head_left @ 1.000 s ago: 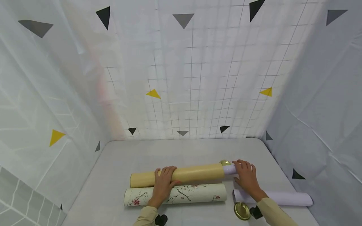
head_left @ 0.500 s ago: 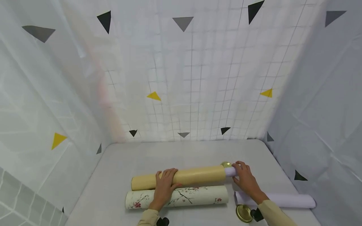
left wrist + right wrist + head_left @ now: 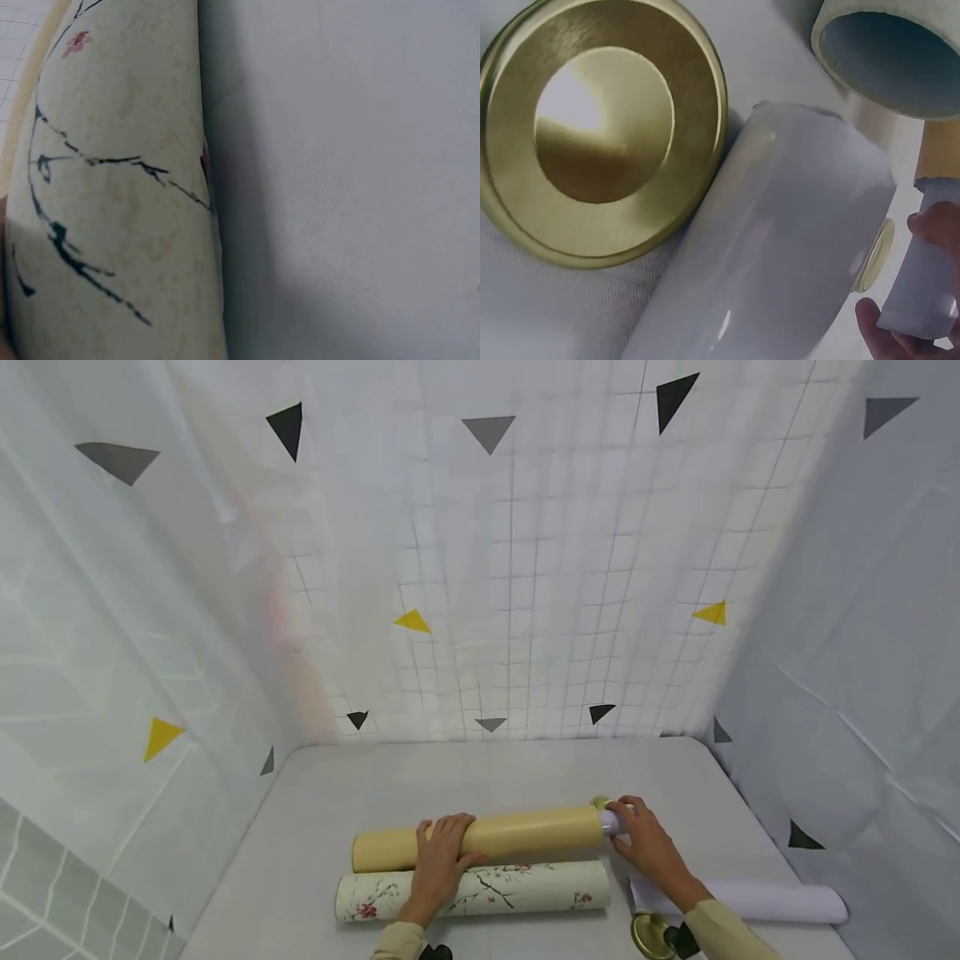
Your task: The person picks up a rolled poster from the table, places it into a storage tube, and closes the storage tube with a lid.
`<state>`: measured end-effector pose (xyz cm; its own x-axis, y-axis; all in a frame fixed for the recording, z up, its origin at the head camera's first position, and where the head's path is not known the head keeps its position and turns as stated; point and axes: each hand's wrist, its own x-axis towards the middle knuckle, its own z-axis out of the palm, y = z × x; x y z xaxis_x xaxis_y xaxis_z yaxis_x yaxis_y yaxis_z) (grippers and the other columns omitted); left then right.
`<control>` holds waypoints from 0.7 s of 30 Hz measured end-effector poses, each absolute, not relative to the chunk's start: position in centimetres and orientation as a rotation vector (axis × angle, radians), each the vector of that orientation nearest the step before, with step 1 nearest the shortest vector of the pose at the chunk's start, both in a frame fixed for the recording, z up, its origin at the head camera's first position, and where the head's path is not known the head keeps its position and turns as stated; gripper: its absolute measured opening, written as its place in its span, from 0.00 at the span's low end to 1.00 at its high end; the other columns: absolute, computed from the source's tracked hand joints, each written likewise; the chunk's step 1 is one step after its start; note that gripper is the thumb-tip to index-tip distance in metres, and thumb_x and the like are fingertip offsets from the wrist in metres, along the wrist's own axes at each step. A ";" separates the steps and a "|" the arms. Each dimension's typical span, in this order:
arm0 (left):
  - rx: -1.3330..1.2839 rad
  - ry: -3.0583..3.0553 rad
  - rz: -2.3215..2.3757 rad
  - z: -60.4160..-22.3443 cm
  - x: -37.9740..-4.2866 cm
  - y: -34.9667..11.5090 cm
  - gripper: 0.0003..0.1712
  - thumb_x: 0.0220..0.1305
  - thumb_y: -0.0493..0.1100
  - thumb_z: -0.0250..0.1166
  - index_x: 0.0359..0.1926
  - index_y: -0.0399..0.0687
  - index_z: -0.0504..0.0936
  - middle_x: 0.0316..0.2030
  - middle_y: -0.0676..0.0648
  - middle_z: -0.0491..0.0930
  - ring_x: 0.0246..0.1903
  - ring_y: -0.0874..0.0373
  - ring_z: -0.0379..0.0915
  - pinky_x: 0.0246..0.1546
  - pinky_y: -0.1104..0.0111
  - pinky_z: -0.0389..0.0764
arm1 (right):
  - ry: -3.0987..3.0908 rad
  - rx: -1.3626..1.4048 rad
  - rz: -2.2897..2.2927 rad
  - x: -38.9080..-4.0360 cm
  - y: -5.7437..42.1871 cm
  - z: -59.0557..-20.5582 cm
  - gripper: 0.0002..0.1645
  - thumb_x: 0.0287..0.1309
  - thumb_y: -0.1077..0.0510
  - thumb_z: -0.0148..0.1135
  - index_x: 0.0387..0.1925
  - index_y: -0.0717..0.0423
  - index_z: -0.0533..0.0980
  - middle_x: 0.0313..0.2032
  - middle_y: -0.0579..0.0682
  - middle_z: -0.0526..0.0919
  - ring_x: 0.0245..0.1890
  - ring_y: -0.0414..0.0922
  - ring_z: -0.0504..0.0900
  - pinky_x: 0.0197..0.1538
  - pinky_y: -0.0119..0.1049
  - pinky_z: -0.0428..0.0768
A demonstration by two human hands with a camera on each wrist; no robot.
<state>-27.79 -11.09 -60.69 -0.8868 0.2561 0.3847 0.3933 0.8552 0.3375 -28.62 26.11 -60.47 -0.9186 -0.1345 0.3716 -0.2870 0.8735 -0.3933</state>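
Observation:
A yellow cardboard tube [image 3: 536, 830] lies crosswise on the table. My left hand [image 3: 437, 870] grips it near its left half, fingers over the top and thumb on the near side. From its right end sticks a short piece of a white rolled sheet [image 3: 609, 823], which my right hand [image 3: 654, 852] holds at the outer end. In the right wrist view, thumb and fingers [image 3: 937, 223] are around that white roll [image 3: 922, 292]. Just in front of the yellow tube lies a cream tube with a blossom print [image 3: 525, 891], below my left wrist.
A second white roll [image 3: 783, 902] lies at the right, partly behind my right forearm. One gold lid [image 3: 651, 935] sits by its left end; another gold lid [image 3: 601, 802] is behind the yellow tube's right end. White curtains [image 3: 480, 568] stand around the table.
The white roll has slid further left into the yellow tube, so less of it sticks out. My right hand has moved left with it; my left hand keeps its hold.

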 end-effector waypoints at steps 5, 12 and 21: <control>-0.477 -2.723 -0.610 -61.1 -27.7 -11.0 0.38 0.55 0.62 0.69 0.65 0.55 0.77 0.62 0.53 0.81 0.62 0.52 0.74 0.66 0.41 0.62 | -2.689 0.336 0.662 -28.4 25.6 -60.4 0.34 0.49 0.65 0.78 0.60 0.58 0.76 0.59 0.62 0.76 0.52 0.63 0.84 0.44 0.57 0.85; -0.466 -2.711 -0.622 -61.3 -27.7 -11.2 0.38 0.54 0.63 0.69 0.65 0.55 0.77 0.62 0.53 0.81 0.63 0.52 0.74 0.67 0.41 0.60 | -2.653 0.406 0.651 -28.5 24.9 -60.3 0.35 0.48 0.66 0.78 0.59 0.62 0.75 0.55 0.59 0.80 0.50 0.57 0.85 0.45 0.52 0.85; -0.497 -2.666 -0.605 -61.4 -27.9 -11.0 0.39 0.52 0.61 0.71 0.64 0.53 0.77 0.60 0.51 0.81 0.61 0.51 0.74 0.64 0.41 0.62 | -2.644 0.430 0.692 -28.2 24.8 -60.2 0.31 0.49 0.69 0.76 0.57 0.63 0.77 0.56 0.62 0.77 0.49 0.57 0.85 0.41 0.45 0.86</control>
